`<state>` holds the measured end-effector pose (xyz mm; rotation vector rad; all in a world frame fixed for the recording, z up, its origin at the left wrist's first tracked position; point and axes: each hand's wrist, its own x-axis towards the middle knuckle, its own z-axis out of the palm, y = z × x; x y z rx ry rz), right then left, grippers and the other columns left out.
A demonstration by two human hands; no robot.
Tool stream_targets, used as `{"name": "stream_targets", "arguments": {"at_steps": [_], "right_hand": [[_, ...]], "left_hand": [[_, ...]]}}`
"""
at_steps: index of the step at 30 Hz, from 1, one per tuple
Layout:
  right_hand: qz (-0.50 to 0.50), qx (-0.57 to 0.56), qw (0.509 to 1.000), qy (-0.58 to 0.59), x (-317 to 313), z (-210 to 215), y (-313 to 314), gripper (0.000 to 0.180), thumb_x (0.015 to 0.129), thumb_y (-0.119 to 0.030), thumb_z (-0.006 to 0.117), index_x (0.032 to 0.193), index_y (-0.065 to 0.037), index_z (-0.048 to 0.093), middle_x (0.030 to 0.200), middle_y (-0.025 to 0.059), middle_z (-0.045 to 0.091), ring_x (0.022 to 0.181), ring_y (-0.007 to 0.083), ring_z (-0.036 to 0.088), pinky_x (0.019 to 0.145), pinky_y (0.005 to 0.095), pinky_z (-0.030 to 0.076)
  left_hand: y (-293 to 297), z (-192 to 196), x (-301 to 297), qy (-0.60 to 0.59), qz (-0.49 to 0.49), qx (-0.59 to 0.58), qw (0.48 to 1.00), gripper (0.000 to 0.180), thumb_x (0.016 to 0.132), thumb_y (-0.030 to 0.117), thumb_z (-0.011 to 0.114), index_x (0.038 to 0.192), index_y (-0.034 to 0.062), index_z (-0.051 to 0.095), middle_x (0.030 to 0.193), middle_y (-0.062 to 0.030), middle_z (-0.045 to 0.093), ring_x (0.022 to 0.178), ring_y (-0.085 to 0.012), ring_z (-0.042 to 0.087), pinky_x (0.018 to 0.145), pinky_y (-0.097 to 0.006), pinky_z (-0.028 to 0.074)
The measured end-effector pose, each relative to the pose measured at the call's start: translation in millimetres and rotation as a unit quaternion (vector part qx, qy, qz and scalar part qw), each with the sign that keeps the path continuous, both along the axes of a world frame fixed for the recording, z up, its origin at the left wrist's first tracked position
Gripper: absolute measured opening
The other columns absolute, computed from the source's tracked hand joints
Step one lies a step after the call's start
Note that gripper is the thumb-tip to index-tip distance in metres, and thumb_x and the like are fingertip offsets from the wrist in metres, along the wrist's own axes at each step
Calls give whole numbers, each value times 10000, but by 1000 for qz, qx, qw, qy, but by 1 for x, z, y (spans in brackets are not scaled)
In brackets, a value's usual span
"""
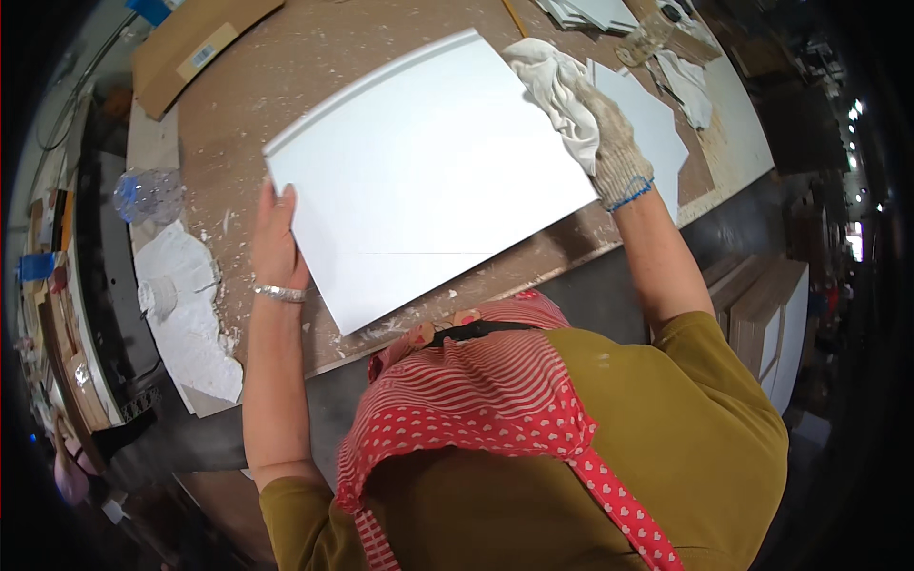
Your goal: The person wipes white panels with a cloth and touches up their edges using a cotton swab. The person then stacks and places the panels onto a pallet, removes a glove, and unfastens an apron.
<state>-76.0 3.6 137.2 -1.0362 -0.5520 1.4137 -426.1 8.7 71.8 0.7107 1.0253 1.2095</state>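
Note:
A white rectangular panel (428, 181) is held tilted over the brown work table (228, 95), with a shadow beneath its near right edge. My bare left hand (276, 238) grips its left edge, thumb on top and fingers hidden underneath. On the right, my gloved right hand (614, 143), in a knit glove with a blue cuff, is closed on a crumpled white cloth (552, 81). Glove and cloth press against the panel's right edge; the fingertips are hidden by the cloth.
A cardboard box (195, 52) sits at the far left. Flat white pieces (657, 124) lie right of the glove, near another white rag (685, 86). At the left are a clear plastic item (148, 195) and a torn white sheet (186, 305). Stacked boards (762, 314) stand at the right.

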Motion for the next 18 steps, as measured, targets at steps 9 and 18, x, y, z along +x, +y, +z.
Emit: {"name": "stream_targets", "arguments": {"at_steps": [9, 18], "right_hand": [[173, 99, 978, -60, 16, 2, 42, 420, 916, -272, 549, 1254, -27, 499, 962, 70, 632, 826, 130, 615, 698, 236, 524], [124, 65, 937, -319, 31, -28, 104, 282, 965, -269, 436, 1120, -68, 558, 934, 37, 613, 885, 138, 589, 768, 274, 456]], "left_hand": [[21, -4, -2, -87, -90, -180, 976, 441, 915, 174, 508, 1325, 34, 429, 1177, -167, 560, 956, -241, 611, 791, -286, 544], [40, -2, 5, -385, -137, -212, 888, 495, 978, 359, 309, 1273, -28, 402, 1029, -268, 605, 846, -346, 661, 588, -325, 614]]}}
